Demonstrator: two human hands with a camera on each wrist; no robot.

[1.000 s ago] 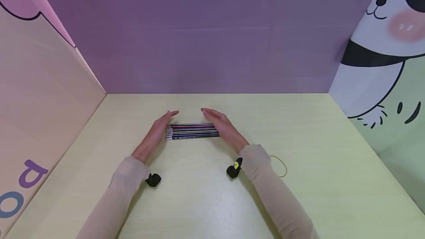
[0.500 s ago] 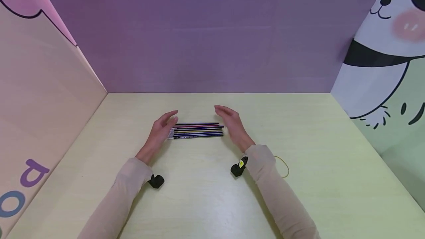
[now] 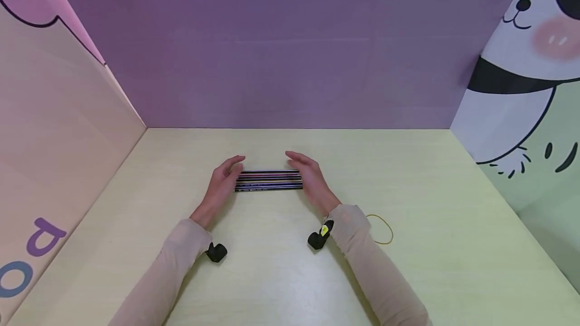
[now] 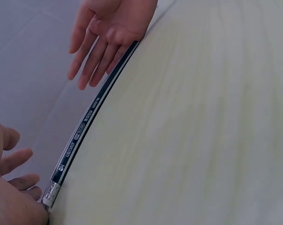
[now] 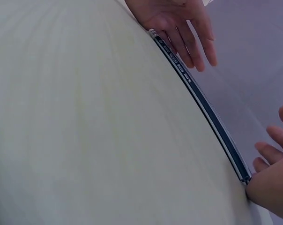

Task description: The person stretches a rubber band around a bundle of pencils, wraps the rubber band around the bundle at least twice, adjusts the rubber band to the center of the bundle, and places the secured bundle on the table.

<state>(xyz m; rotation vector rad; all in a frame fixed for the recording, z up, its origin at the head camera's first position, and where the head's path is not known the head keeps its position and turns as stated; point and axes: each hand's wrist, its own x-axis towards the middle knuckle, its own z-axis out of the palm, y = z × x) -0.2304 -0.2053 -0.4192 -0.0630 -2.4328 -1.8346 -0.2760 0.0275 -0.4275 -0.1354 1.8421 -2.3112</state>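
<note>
Several dark striped pencils point(image 3: 269, 181) lie side by side in a flat row on the table, between the two hands in the head view. At the left ends, the left hand point(image 3: 222, 181) rests its palm, with fingers loosely bent and pointing away. The right hand point(image 3: 313, 181) presses its palm to the opposite ends, its fingers relaxed. In the left wrist view the nearest pencil point(image 4: 87, 117) shows its metal ferrule and white eraser point(image 4: 49, 196) by the left palm. The right wrist view shows that pencil point(image 5: 202, 103) running from palm to palm; its right tip is hidden by the hand.
A thin yellow rubber band point(image 3: 385, 225) lies on the pale wooden table point(image 3: 272, 275), beside the right sleeve. Behind the table rises a purple wall panel point(image 3: 290, 54), with printed panels at both sides. Black wrist cameras point(image 3: 216, 252) hang under both sleeves.
The right hand moved right, off the pencil ends, and then came back left against them. The left hand's palm now covers the eraser ends. The pencil ends look more even.
</note>
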